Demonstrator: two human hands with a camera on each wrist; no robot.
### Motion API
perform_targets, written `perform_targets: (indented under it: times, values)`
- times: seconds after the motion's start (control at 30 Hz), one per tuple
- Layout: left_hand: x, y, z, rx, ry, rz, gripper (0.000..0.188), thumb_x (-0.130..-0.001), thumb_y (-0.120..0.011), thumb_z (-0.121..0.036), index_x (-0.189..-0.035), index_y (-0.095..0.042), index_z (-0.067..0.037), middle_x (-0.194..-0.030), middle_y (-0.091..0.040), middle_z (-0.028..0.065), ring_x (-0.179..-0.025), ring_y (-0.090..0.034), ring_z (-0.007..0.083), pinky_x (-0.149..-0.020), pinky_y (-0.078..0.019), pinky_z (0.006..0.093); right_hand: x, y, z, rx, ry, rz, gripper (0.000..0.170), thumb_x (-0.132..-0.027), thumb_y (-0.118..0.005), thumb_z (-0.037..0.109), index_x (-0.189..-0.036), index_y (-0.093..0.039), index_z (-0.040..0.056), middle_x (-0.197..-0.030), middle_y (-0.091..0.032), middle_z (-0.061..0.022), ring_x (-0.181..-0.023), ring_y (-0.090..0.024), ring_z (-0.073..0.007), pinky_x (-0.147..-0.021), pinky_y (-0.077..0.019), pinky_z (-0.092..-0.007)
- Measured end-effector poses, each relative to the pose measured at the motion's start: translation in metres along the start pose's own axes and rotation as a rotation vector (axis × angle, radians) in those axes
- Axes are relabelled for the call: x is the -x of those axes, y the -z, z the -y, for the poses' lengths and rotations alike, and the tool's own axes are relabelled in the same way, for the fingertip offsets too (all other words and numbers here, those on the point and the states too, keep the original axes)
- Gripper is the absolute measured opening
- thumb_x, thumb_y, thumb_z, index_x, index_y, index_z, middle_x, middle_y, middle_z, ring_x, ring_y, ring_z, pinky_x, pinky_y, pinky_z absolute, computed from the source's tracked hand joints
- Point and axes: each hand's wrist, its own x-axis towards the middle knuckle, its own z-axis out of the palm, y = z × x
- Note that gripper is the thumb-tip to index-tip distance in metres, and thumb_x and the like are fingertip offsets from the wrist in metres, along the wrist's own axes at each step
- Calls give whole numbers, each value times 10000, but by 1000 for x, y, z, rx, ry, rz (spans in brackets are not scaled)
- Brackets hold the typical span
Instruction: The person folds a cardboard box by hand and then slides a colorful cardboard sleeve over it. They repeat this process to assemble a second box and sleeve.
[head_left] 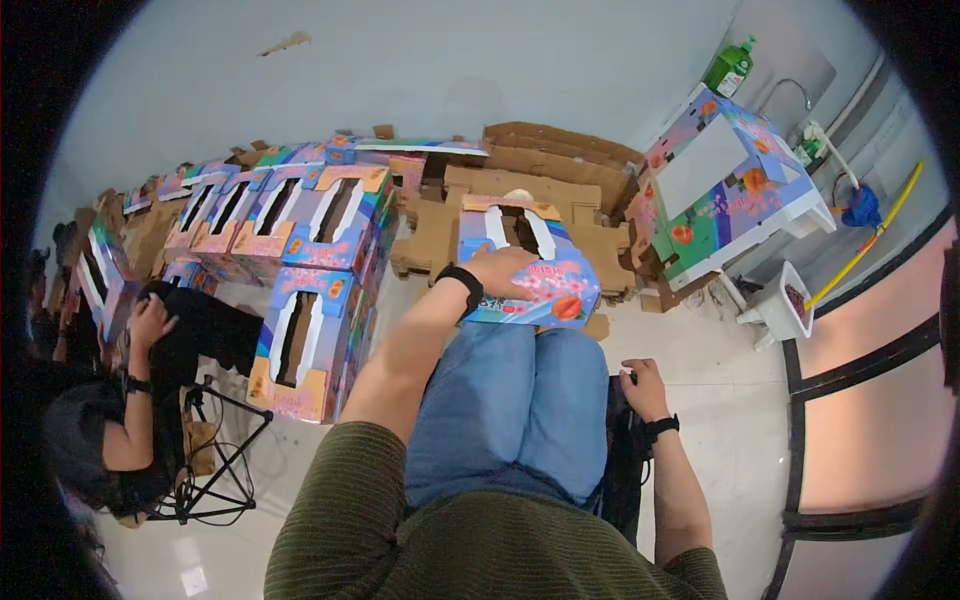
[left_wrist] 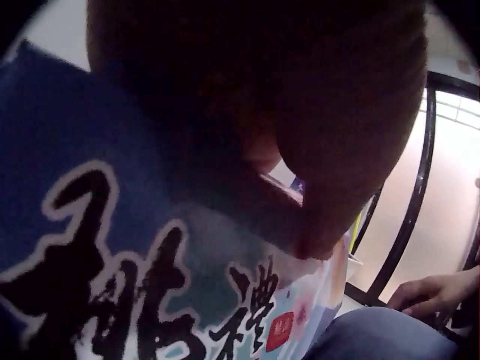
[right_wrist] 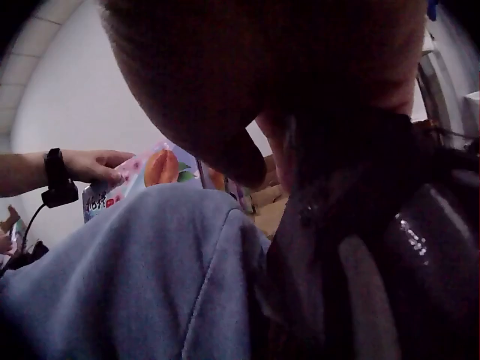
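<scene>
A colourful printed box (head_left: pixel 560 262) with peach pictures and a long top slot stands in front of the person's knees. The left hand (head_left: pixel 498 272) rests on its top near the side, fingers spread and relaxed; the left wrist view shows the printed side (left_wrist: pixel 187 262) close beneath the hand (left_wrist: pixel 255 112). Beside the right thigh, the right hand (head_left: pixel 645 388) is at a black object (head_left: pixel 622 440), with a small white bit at its fingertips. The right wrist view shows this hand (right_wrist: pixel 262 82) against dark material (right_wrist: pixel 337 217); what its fingers hold is unclear.
Similar boxes (head_left: pixel 300 340) stand stacked at the left, with flattened cardboard (head_left: pixel 560 190) behind. Another person's arm (head_left: pixel 135 420) and a black metal stand (head_left: pixel 235 460) are at far left. At right are a box-covered sink unit (head_left: pixel 735 200) and a white basin (head_left: pixel 780 305).
</scene>
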Motion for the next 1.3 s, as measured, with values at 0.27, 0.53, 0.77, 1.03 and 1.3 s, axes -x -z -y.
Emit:
perform_targets:
  times: [0.27, 0.53, 0.77, 1.03, 1.3]
  values:
    - [38, -9, -9, -158, 58, -150, 843, -880, -653, -518, -1555, -358, -110, -1594, -384, 163, -1491, -341, 310, -1158, -184, 716, -5, 0, -3, -31, 25, -4, 246, -918, -684, 197, -1131, -706, 76, -1109, -608, -147, -931, -655, -290, -867, -540, -394]
    - [62, -26, -1, -14, 0, -304, 761, -905, -680, -436, -1529, -405, -97, -1554, -428, 187, -1449, -388, 354, -1181, -299, 571, -3, -1, 1, -32, 25, -53, 229, -919, -673, 187, -1112, -710, 69, -1089, -611, -152, -889, -658, -295, -840, -545, -397]
    - [54, -39, 10, -32, 21, -294, 748, -898, -688, -471, -1526, -415, -171, -1592, -396, 104, -1473, -359, 304, -1068, -333, 722, 0, -1, 5, -32, 33, -66, 234, -919, -670, 195, -1122, -703, 83, -1127, -615, -155, -921, -665, -308, -841, -548, -408]
    - [61, -27, -7, -71, 107, -239, 726, -897, -706, -412, -1523, -421, -179, -1604, -379, 97, -1485, -343, 300, -1080, -321, 725, 0, -3, 3, -43, 11, -49, 235, -925, -659, 192, -1132, -698, 86, -1153, -611, -169, -967, -657, -343, -862, -545, -425]
    - [61, -26, -8, -36, 78, -257, 742, -896, -718, -393, -1527, -420, -141, -1575, -416, 157, -1458, -380, 351, -1178, -318, 546, -2, -2, 1, 56, 44, -36, 294, -916, -668, 202, -1177, -680, 68, -1202, -621, -202, -1036, -651, -381, -895, -541, -430]
